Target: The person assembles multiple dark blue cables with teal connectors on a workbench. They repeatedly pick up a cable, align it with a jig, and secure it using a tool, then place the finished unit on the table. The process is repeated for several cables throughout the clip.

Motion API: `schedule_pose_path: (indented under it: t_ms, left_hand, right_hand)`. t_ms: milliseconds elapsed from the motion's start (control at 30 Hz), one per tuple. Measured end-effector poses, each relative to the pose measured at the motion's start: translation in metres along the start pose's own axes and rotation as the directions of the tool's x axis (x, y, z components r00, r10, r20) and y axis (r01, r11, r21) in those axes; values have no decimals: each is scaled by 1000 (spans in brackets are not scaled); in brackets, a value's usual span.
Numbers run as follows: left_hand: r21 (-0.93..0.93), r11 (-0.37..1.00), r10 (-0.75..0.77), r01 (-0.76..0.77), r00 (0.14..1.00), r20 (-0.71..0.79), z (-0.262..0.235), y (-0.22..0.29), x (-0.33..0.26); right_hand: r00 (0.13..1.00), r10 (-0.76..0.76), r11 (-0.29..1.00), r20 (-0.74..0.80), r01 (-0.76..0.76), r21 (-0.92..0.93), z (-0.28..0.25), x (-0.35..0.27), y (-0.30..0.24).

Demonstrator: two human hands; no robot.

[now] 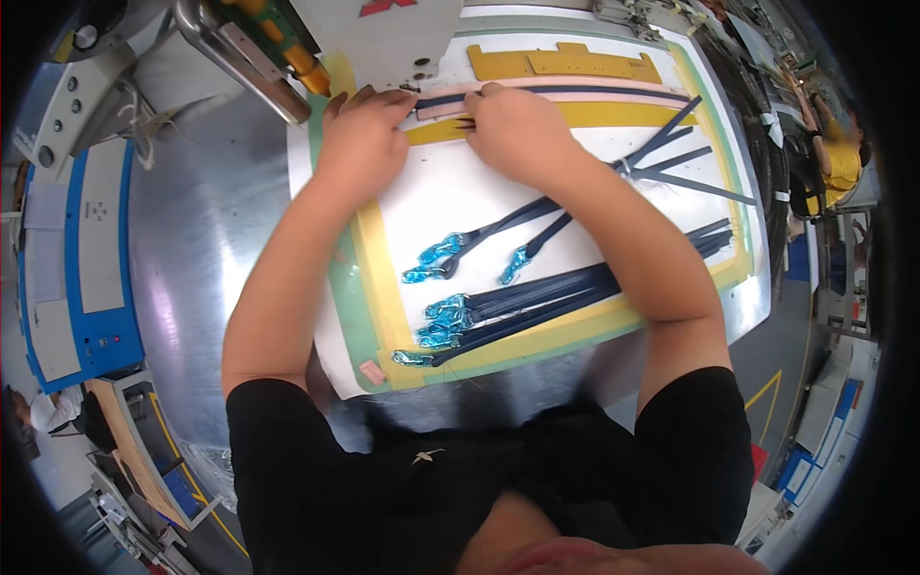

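Grey metal formed the work surface [192,211], with a blue-and-white control cabinet [101,287] to its left and a person in a yellow top [841,177] at the far right. On it lay a white board [431,201] edged with green and yellow tape [374,251], and a white machine head [374,38] stood over its far edge.

Across the far part of the board, a dark strap [594,90] ran lengthwise along a pale pink strip [439,111], between a notched mustard plate [565,63] and a mustard band [613,116]. The left hand [369,139] was at the strap's left end, its fingers bent and close together. The right hand [517,129] lay a little farther along, its fingers curled over the same strip; whether either hand pinched or merely pressed could not be told.

Nearer the body, a tied bundle [513,218] of dark straps fanned out past a white tie [626,171]. Below it, more dark straps [546,293] lay side by side, their left ends wrapped in shiny blue film [441,335], partly beneath the right forearm.
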State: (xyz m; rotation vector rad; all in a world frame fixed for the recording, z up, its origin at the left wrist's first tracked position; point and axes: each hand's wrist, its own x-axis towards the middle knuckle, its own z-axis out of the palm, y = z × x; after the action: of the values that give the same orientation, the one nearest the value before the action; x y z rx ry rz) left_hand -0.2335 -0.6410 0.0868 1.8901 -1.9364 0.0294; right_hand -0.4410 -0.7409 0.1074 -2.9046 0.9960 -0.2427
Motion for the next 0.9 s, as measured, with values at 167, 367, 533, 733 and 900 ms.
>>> schedule_pose_path:
  t_ms: [167, 367, 533, 733, 900]
  left_hand:
    - [265, 958, 142, -112, 985, -95, 0, 22, -8]
    - [307, 947, 95, -90, 996, 0, -4, 34, -8]
    - [322, 939, 132, -121, 991, -12, -4, 38, -9]
    - [383, 921, 79, -77, 997, 10, -3, 40, -11]
    - [390, 919, 79, -46, 995, -67, -3, 36, -8]
  right_hand:
    - [997, -15, 1000, -76, 15, -5, 15, -4, 2]
    - [994, -64, 998, -84, 66, 19, 22, -1, 8]
    - [992, -86, 995, -92, 90, 36, 21, -1, 8]
    - [978, -102, 992, -184, 113, 51, 26, -1, 12]
    - [969, -123, 992, -213, 128, 9, 26, 0, 10]
